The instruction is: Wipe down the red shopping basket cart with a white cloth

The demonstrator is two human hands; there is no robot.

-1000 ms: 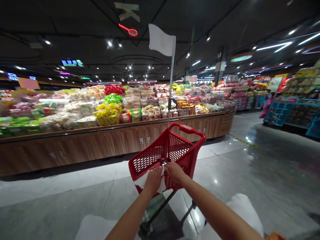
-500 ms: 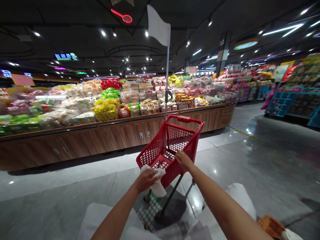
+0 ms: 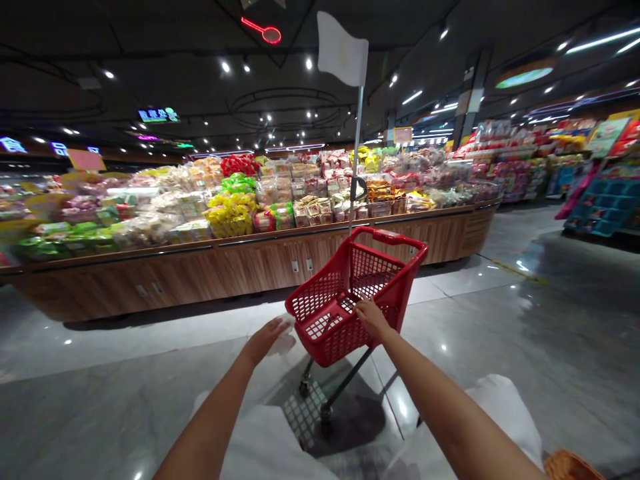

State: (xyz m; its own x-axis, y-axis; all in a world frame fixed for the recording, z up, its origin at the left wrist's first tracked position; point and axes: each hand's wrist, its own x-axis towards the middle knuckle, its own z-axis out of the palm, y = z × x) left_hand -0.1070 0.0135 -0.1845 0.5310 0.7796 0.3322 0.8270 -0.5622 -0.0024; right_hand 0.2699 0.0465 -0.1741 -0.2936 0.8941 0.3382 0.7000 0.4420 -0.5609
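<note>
A small red shopping cart (image 3: 327, 343) with a perforated basket stands in front of me, and a white flag (image 3: 342, 50) rises on a pole from its far side. My right hand (image 3: 371, 319) is closed over the basket's near right rim. At the basket's left front corner, my left hand (image 3: 267, 339) holds a white cloth (image 3: 286, 325), mostly hidden behind the fingers. The cloth is up against the outside of the corner or very near it; I cannot tell which.
Beyond the cart runs a long wood-panelled display counter (image 3: 240, 270) heaped with packaged foods. A blue rack (image 3: 603, 203) stands at the right. The floor (image 3: 150, 380) is glossy grey tile. A brown woven basket (image 3: 570, 465) shows at the bottom right edge.
My left hand has moved left with the cloth, from the basket's front rim to its left corner. My right hand keeps its hold on the rim. The view has shifted slightly left.
</note>
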